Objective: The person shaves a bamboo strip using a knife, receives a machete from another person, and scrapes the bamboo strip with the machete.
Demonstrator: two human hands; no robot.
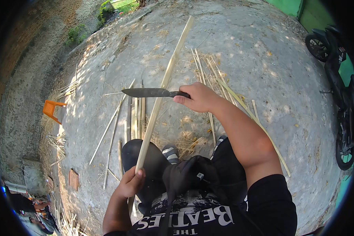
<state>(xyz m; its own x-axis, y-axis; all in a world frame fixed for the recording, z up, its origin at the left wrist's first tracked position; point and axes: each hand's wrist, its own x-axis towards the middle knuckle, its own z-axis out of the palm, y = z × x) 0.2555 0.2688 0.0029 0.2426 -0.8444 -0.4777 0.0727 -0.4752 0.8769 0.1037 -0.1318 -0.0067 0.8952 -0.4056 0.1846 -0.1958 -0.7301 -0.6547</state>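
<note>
A long pale bamboo strip [157, 108] slants up from my lap, its far end raised over the concrete. My left hand [131, 183] is closed around its lower part, beside my left knee. In my right hand [197, 97] is the dark handle of a large knife [145, 93]. The blade points left and lies across the strip near its middle; whether the edge touches the strip I cannot tell. Several more bamboo strips [136, 118] lie on the ground past my left knee, and others [200, 67] lie ahead to the right.
Fine shavings [187, 143] lie on the concrete ground [240, 47] between my feet. An orange plastic stool [51, 110] stands far left by a wall [17, 102], near a brick [73, 179]. A motorcycle [338, 86] is parked at right. Another person [21, 202] is at the lower left.
</note>
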